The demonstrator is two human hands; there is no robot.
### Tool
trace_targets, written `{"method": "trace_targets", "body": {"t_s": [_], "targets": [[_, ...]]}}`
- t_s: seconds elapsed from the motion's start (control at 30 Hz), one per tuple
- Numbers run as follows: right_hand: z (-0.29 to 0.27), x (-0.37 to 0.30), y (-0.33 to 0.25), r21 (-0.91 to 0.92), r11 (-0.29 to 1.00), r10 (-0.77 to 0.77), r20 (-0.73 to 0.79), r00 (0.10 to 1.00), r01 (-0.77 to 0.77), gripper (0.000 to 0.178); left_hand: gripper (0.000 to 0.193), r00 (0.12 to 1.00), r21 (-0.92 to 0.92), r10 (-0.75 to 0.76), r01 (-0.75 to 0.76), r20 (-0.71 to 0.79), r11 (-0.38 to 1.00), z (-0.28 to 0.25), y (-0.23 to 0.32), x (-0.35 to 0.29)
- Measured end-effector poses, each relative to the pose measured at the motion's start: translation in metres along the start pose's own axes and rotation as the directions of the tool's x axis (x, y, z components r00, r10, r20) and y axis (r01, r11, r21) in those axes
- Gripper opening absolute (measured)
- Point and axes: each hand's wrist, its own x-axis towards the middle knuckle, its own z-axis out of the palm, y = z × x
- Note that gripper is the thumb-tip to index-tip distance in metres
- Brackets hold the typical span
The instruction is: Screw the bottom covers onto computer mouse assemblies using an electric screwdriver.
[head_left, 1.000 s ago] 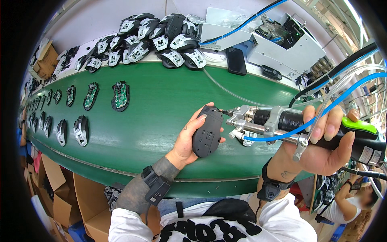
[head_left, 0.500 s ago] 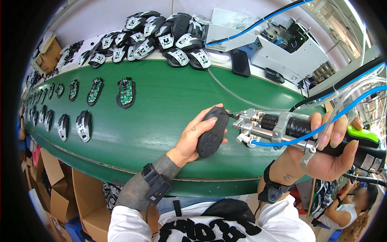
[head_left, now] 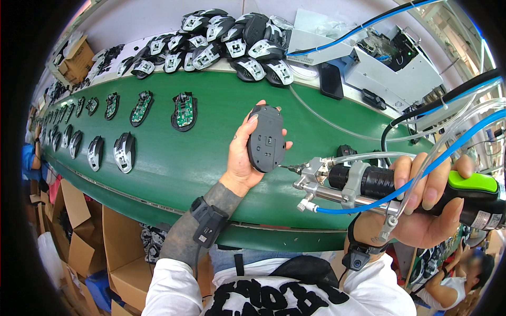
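In my left hand [head_left: 238,160] a black computer mouse [head_left: 268,138] is held up over the green belt, its underside facing me. My fingers wrap its left side, and fingertips show past its right edge. My right hand [head_left: 424,203] is closed around an electric screwdriver [head_left: 377,180], a black tool with a bright green lever and a metal screw-feed head. The screwdriver's thin tip [head_left: 284,167] lies at the mouse's lower right end; whether it touches cannot be made out. A blue hose [head_left: 363,209] and clear tubes run from the tool's head.
Mouse bases with green circuit boards [head_left: 184,113] and silver-black mouse top shells [head_left: 125,154] line the green belt [head_left: 211,116] at left. More shells [head_left: 208,52] are heaped behind. A phone [head_left: 330,81] and white machine [head_left: 392,68] stand at back right. Cardboard boxes [head_left: 124,237] sit below; another person [head_left: 448,284] works lower right.
The mouse has been raised and turned so its underside faces me more squarely. The screwdriver tip has gone from its upper end to its lower end. Dark parts have appeared on the belt behind the screwdriver.
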Motion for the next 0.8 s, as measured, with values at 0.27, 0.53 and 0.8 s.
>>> {"method": "trace_targets", "body": {"t_s": [0.27,0.53,0.8], "targets": [[0.006,-0.005,0.005,0.029,0.999,0.04,0.003,0.999,-0.04,0.037,0.047,1.0,-0.063,0.009,-0.007,0.029,0.998,0.006,-0.002,-0.007],[0.001,0.002,-0.011,0.073,0.997,0.023,-0.003,1.0,-0.023,0.038,0.048,0.971,0.096,-0.013,0.037,-0.239,0.995,-0.012,-0.01,0.002],[0.01,0.003,-0.009,0.102,0.994,0.03,0.081,0.996,-0.039,0.034,0.046,0.984,0.051,-0.108,0.117,-0.142,0.992,-0.004,-0.018,-0.001]]}}
